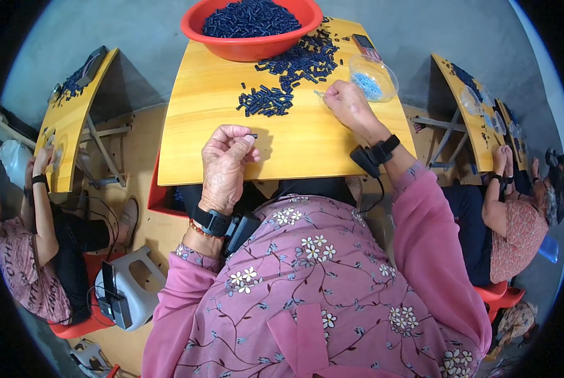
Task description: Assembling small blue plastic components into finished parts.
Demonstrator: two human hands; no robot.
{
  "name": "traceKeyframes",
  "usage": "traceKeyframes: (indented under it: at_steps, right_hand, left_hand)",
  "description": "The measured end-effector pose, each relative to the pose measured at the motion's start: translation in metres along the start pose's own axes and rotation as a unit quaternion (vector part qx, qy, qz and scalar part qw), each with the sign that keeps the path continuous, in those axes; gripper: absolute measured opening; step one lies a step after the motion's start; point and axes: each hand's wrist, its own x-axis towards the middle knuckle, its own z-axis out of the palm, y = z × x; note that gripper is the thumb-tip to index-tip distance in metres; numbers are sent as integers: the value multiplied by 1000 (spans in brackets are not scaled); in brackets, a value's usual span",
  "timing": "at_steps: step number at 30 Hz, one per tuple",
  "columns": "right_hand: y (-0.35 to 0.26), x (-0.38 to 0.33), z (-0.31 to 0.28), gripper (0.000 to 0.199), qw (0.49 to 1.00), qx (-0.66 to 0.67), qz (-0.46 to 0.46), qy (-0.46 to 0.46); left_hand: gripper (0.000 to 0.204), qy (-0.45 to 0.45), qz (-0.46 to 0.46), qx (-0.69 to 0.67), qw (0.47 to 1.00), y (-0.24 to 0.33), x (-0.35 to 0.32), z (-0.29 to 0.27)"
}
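My left hand (227, 157) is raised over the near edge of the yellow table. Thumb and forefinger pinch a small black cylindrical piece (252, 135). Further off and to the right, my right hand (350, 107) is closed just above the tabletop. From its fingertips a thin, pale, shiny piece (320, 94) sticks out to the left; its kind is too small to tell. Beside that hand stands a clear round bowl (390, 79) with many tiny light-blue parts (367, 86). A loose pile of black cylindrical pieces (266, 102) lies beyond my left hand.
A red basin (250, 47) heaped with dark pieces stands at the table's (194, 120) far edge, with more pieces (307, 60) spread beside it. A phone (366, 47) lies behind the clear bowl. People sit at similar tables on the left (68, 145) and right (468, 120).
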Motion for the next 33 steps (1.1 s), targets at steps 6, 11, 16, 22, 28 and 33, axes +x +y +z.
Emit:
traceKeyframes:
  at_steps: [6,11,16,22,28,33]
  right_hand:
    - [-38,-31,-15,11,916,363,150,-83]
    - [-81,-51,-12,13,855,492,65,-149]
    - [-103,-59,-8,16,819,547,34,-171]
    - [-105,-59,-4,16,827,537,7,-165]
    - [-108,-58,1,14,818,553,3,-159]
    - [-113,-60,1,14,843,520,-12,-139]
  left_hand:
    - [8,-16,-39,-63,997,1,-3,1]
    - [10,-37,-66,-92,993,3,-6,5]
    - [15,-51,-75,-82,992,5,-6,5]
    - [13,-64,-71,-84,992,4,-6,6]
    - [12,-71,-70,-80,992,4,-7,6]
    - [12,-67,-79,-72,992,6,-8,8]
